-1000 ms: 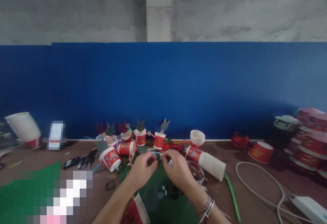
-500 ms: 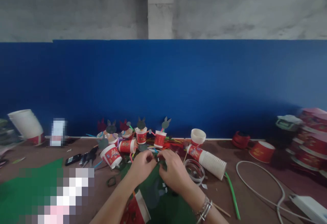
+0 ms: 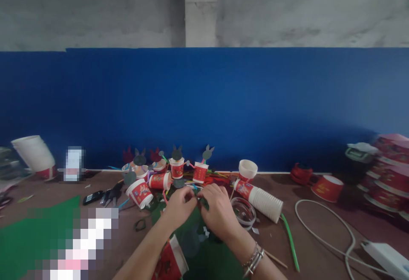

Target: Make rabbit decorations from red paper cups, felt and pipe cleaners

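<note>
My left hand (image 3: 180,206) and my right hand (image 3: 217,209) meet over a dark green sheet (image 3: 212,258). Both have fingers curled in a pinch, tips almost touching. Whatever lies between the fingertips is too small and hidden to name. Below my left wrist a red paper cup (image 3: 172,259) with a white rim lies on its side. Small white scraps (image 3: 206,231) lie on the sheet under my right hand. Just right of that hand is a roll of clear tape (image 3: 243,212).
Red paper cups with grey rabbit-head cutouts (image 3: 177,153) stand along the back. A stack of cups (image 3: 265,203) lies at right, by a green pipe cleaner (image 3: 290,241). Farther right are a white cable (image 3: 332,206) and a power strip (image 3: 386,258). Keys (image 3: 110,194) lie at left.
The view has shifted very slightly. My fingers have moved only a little, still pinched together over the green sheet; the cups and other things stay put.
</note>
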Demonstrator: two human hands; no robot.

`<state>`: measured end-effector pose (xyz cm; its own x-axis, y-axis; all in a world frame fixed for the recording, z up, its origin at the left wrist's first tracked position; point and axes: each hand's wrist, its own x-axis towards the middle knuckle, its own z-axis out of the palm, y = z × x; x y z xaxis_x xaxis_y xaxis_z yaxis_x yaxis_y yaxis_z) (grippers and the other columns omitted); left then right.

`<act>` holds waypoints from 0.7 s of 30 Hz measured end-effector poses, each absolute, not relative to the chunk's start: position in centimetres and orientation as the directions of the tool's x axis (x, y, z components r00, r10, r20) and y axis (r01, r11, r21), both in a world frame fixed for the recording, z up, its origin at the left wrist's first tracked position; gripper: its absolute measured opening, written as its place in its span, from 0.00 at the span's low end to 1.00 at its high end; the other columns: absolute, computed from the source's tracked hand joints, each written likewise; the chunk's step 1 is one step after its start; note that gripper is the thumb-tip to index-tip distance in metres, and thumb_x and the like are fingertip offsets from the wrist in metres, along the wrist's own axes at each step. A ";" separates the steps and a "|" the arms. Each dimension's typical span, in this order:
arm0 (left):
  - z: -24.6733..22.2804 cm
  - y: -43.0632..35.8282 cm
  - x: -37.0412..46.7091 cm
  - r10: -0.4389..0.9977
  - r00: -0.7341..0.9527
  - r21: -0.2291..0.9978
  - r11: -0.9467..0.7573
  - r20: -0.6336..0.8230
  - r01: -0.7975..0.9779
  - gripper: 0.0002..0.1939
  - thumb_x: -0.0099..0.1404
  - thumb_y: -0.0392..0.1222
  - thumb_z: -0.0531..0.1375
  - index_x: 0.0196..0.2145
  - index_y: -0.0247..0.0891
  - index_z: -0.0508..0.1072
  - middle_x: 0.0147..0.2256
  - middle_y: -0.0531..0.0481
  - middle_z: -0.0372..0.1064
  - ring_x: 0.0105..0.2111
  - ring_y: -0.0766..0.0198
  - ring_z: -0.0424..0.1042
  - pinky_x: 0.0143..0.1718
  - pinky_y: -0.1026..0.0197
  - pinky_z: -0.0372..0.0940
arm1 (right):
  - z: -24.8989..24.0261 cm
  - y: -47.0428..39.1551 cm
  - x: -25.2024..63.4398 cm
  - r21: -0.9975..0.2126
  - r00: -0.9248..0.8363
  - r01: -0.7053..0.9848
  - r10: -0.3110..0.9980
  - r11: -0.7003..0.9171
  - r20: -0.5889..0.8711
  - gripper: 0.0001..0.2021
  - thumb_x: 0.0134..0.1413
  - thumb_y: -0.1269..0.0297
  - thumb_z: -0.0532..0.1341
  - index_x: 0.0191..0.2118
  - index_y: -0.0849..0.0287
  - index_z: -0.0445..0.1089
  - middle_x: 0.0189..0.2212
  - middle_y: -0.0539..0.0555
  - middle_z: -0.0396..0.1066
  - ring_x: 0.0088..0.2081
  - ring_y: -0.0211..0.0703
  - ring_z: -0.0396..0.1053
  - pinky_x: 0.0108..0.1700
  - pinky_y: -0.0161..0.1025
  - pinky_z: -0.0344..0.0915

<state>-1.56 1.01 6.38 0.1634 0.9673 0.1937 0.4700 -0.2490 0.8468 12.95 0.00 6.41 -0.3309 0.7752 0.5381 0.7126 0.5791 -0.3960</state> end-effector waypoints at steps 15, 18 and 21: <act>6.0 -0.8 -3.1 0.869 0.400 0.467 -0.237 -0.290 0.852 0.27 0.44 0.32 0.61 0.44 0.45 0.72 0.30 0.53 0.72 0.30 0.59 0.70 0.26 0.65 0.57 | 5.8 2.7 14.9 -0.984 -0.116 0.140 0.989 0.108 0.092 0.12 0.39 0.65 0.64 0.33 0.63 0.77 0.25 0.54 0.76 0.30 0.45 0.72 0.34 0.38 0.65; 5.6 0.1 -3.4 0.920 0.350 0.489 -0.227 -0.177 0.843 0.23 0.47 0.31 0.58 0.43 0.43 0.72 0.30 0.52 0.72 0.30 0.60 0.70 0.28 0.65 0.57 | 5.7 2.7 15.0 -0.995 -0.128 0.053 0.988 0.089 0.082 0.15 0.37 0.67 0.64 0.37 0.63 0.76 0.24 0.52 0.75 0.29 0.43 0.71 0.33 0.38 0.65; 5.3 1.2 -4.0 0.953 0.300 0.592 -0.224 -0.031 0.774 0.16 0.50 0.33 0.57 0.39 0.39 0.72 0.31 0.50 0.72 0.32 0.60 0.70 0.31 0.64 0.58 | 6.2 2.6 15.1 -0.996 -0.114 0.047 0.991 0.078 0.073 0.12 0.35 0.67 0.65 0.32 0.63 0.76 0.24 0.52 0.74 0.28 0.42 0.70 0.32 0.36 0.64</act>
